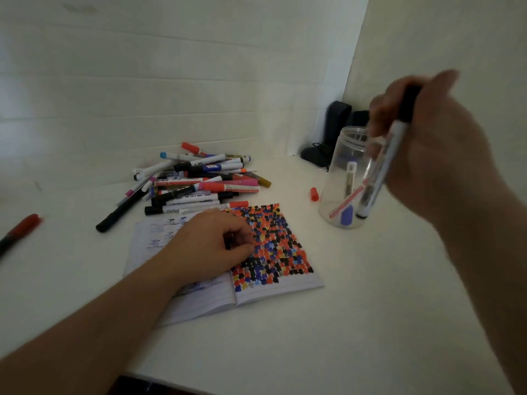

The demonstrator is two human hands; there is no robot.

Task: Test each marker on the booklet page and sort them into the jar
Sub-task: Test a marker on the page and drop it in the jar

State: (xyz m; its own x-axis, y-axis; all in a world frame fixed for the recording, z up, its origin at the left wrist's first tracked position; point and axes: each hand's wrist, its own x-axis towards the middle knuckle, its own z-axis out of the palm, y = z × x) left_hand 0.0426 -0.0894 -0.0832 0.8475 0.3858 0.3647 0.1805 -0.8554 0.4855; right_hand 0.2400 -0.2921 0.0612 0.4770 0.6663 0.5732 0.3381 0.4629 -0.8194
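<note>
An open booklet [273, 289] lies on the white table, its right page covered with black, red, blue and yellow marker dabs. My left hand [208, 246] rests on the booklet with fingers curled, holding nothing that I can see. My right hand [427, 143] grips a white marker with a black cap [390, 155] above the clear plastic jar [342, 172]; the marker's lower end reaches down into the jar. A few markers stand inside the jar. A pile of markers [196, 181] lies behind the booklet.
A loose red cap [314, 194] lies left of the jar. A red and black marker [20, 229] lies at the far left edge. Dark objects [328, 138] sit in the corner behind the jar. White walls close the back and right.
</note>
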